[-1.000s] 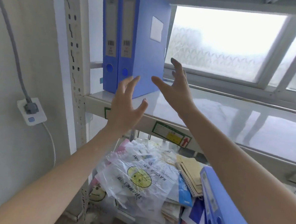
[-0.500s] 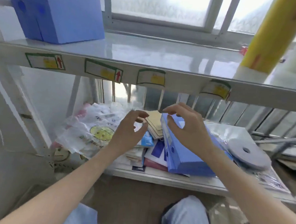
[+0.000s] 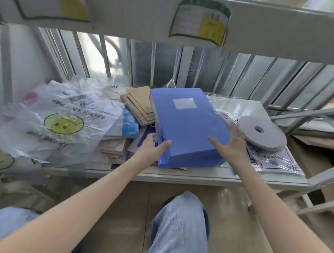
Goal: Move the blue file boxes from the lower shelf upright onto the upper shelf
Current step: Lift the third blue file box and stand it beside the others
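My left hand [image 3: 151, 148] and right hand [image 3: 232, 145] bracket the near end of a blue plastic file box [image 3: 185, 125], a smooth flat slab with crisp edges and a pale rectangular label on its broad face. It lies on its side on the grey metal lower shelf [image 3: 179, 174], propped over loose papers. My left grip curls around the near left corner, thumb on top; my right grip is spread, palm pressed to the right edge, not closed. Left of my left hand lie brown spiral-bound notebooks [image 3: 139, 105] and a crinkled clear plastic bag with a yellow smiley face [image 3: 62, 123]. Just right of my right hand sits a flat grey tape roll [image 3: 262, 133].
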